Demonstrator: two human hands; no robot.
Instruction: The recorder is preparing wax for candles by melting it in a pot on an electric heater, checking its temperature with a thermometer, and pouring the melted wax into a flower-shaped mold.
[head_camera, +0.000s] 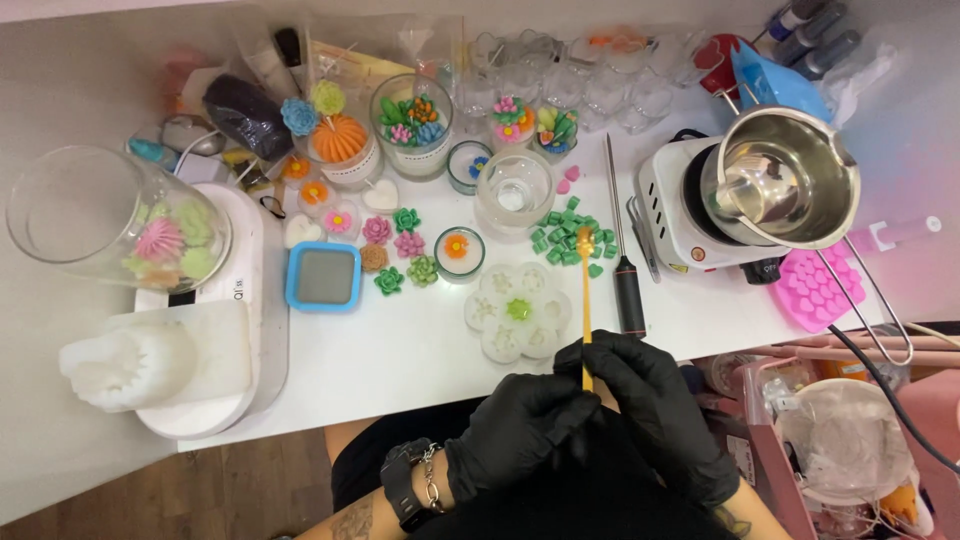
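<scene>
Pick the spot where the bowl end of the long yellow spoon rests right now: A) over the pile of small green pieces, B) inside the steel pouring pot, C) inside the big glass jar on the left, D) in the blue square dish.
A: the yellow spoon, held in both black-gloved hands, the left hand and the right hand, reaches its tip to the pile of green pieces.

White worktop (420, 350) carrying a flower-shaped mould (517, 312) just beyond the hand (520, 430), green wax pieces (570, 235) farther off, black thermometer (628, 285) beside.
</scene>
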